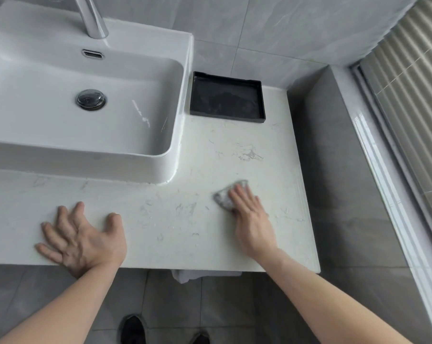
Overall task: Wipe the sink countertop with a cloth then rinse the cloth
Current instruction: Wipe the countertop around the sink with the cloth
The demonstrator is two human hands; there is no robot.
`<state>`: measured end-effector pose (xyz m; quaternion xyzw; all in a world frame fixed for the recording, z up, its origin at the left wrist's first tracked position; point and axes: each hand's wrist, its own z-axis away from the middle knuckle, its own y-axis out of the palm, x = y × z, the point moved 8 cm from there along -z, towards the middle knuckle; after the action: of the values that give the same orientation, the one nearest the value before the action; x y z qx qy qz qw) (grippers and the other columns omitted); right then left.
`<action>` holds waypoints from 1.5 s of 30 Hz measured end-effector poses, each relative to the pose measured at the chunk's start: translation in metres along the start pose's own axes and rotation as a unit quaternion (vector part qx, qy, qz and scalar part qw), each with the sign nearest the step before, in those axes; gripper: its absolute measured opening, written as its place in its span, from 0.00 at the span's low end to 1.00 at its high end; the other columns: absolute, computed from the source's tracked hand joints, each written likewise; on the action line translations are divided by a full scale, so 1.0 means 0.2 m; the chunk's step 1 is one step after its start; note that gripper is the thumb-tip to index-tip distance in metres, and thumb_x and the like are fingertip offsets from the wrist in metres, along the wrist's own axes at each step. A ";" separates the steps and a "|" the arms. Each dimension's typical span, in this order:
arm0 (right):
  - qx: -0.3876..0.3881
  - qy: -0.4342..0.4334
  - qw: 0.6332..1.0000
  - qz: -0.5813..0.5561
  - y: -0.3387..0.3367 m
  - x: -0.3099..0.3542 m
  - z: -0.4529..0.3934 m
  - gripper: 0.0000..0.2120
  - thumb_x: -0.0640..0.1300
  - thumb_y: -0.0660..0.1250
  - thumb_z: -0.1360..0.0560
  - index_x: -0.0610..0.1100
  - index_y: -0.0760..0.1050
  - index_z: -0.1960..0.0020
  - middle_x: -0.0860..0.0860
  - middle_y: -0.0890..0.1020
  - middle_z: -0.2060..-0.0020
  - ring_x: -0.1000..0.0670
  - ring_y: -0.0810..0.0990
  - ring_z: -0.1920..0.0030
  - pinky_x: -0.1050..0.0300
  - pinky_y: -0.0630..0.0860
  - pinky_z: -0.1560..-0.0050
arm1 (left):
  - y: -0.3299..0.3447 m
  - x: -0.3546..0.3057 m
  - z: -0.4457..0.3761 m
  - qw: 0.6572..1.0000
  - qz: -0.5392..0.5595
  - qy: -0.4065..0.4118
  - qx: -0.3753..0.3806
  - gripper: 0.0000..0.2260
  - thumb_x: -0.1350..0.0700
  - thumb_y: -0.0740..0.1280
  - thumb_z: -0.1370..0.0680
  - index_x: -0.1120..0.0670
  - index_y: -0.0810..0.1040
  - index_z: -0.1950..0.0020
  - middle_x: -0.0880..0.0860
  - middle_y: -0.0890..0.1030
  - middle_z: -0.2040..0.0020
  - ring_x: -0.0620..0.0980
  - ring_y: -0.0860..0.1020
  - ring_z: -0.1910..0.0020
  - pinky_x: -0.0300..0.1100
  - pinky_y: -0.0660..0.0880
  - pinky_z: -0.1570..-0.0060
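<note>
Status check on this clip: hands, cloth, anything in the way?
Left hand flat on countertop, bracing. Right hand pressing cloth flat, right of basin. Black tray at back, clear of cloth. Rinse not begun.

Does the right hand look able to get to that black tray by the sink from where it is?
Probably yes. The right hand presses flat on the cloth, and only bare countertop lies between it and the black tray. Nothing stands in the way, though the cloth would travel along.
</note>
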<state>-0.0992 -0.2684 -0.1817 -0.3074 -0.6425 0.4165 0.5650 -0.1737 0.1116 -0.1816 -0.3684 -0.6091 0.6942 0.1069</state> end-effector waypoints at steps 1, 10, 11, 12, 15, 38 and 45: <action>-0.023 0.039 0.999 0.005 -0.09 -0.13 0.04 0.34 0.29 0.59 0.23 0.47 0.64 0.19 0.51 0.60 0.18 0.47 0.53 0.17 0.42 0.55 0.18 | 0.00 0.00 0.00 1.000 0.000 0.001 -0.001 0.31 0.40 0.63 0.25 0.47 0.64 0.23 0.52 0.58 0.18 0.58 0.48 0.18 0.64 0.42 0.22; -0.160 0.292 0.939 -0.090 -0.58 -0.53 0.27 0.23 0.40 0.50 0.13 0.61 0.70 0.27 0.66 0.69 0.25 0.52 0.67 0.23 0.52 0.67 0.29 | 0.00 -0.01 0.00 1.000 0.006 0.000 -0.005 0.31 0.41 0.63 0.26 0.48 0.65 0.24 0.52 0.59 0.19 0.59 0.49 0.18 0.65 0.42 0.22; -0.168 0.271 0.942 -0.106 -0.58 -0.45 0.25 0.22 0.39 0.51 0.13 0.60 0.71 0.29 0.71 0.72 0.31 0.54 0.70 0.26 0.55 0.68 0.33 | 0.00 -0.01 0.00 1.000 0.007 0.001 -0.005 0.31 0.41 0.63 0.26 0.48 0.65 0.24 0.52 0.59 0.19 0.59 0.49 0.18 0.65 0.42 0.22; -0.169 0.235 0.950 -0.119 -0.57 -0.35 0.22 0.21 0.37 0.52 0.14 0.58 0.72 0.31 0.71 0.74 0.35 0.55 0.73 0.30 0.59 0.68 0.36 | 0.00 -0.01 0.00 1.000 0.007 0.002 -0.005 0.31 0.40 0.62 0.26 0.48 0.65 0.24 0.52 0.59 0.19 0.59 0.49 0.18 0.65 0.42 0.22; -0.121 0.092 0.983 -0.103 -0.36 -0.08 0.13 0.25 0.29 0.56 0.17 0.49 0.72 0.26 0.61 0.72 0.27 0.55 0.68 0.23 0.63 0.63 0.25 | 0.00 0.00 0.00 1.000 0.005 0.003 -0.003 0.31 0.40 0.63 0.26 0.48 0.65 0.24 0.52 0.59 0.19 0.59 0.48 0.18 0.65 0.42 0.22; -0.210 0.318 0.909 -0.166 -0.55 -0.49 0.49 0.19 0.44 0.54 0.12 0.54 0.70 0.24 0.59 0.74 0.27 0.53 0.72 0.26 0.68 0.65 0.30 | -0.01 -0.01 0.00 1.000 0.006 0.003 -0.009 0.30 0.40 0.63 0.25 0.48 0.65 0.24 0.52 0.59 0.19 0.59 0.48 0.18 0.65 0.42 0.22; 0.038 0.037 0.994 -0.092 0.00 0.19 0.36 0.26 0.39 0.58 0.14 0.54 0.62 0.19 0.60 0.58 0.18 0.57 0.46 0.17 0.48 0.45 0.16 | -0.01 0.00 0.00 1.000 0.012 0.002 -0.010 0.31 0.40 0.63 0.26 0.48 0.65 0.24 0.52 0.59 0.19 0.59 0.49 0.18 0.66 0.42 0.22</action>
<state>-0.1758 -0.2480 -0.1654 -0.2399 -0.6306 0.3755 0.6354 -0.1742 0.1107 -0.1803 -0.3778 -0.6116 0.6885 0.0961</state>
